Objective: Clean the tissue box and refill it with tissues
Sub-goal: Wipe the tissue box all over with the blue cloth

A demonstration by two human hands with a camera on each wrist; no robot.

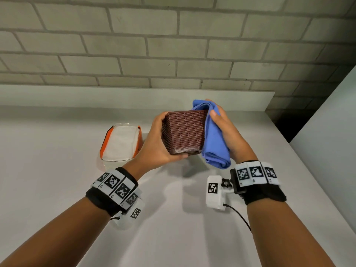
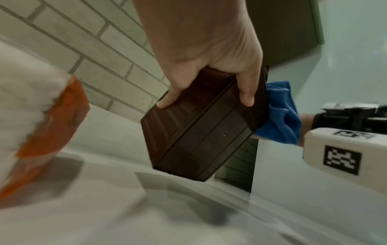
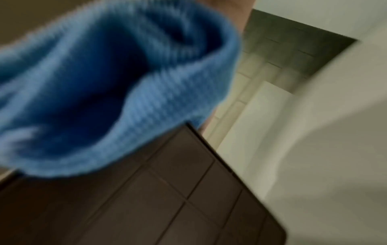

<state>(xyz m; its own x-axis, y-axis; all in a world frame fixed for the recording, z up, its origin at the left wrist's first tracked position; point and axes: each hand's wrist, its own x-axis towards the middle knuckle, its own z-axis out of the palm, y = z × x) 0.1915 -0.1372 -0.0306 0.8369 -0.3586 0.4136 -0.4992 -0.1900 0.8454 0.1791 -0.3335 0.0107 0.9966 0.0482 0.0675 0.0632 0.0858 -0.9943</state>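
Note:
A brown woven-pattern tissue box [image 1: 184, 132] is held in the air over the counter, tilted. My left hand [image 1: 159, 143] grips it from the left, thumb under the near edge; the left wrist view shows the fingers [image 2: 247, 92] curled over the box [image 2: 201, 129]. My right hand [image 1: 225, 128] holds a folded blue cloth [image 1: 213, 135] against the box's right side, thumb on top of the cloth. In the right wrist view the blurred cloth [image 3: 104, 86] lies over the box's dark base [image 3: 167, 207]. An opened orange pack of white tissues [image 1: 121, 143] lies on the counter to the left.
The pale grey counter [image 1: 173, 228] runs back to a low ledge under a brick wall [image 1: 173, 45]. A white panel [image 1: 331, 141] stands at the right, with a dark gap behind it. The tissue pack [image 2: 41, 119] is close to my left wrist.

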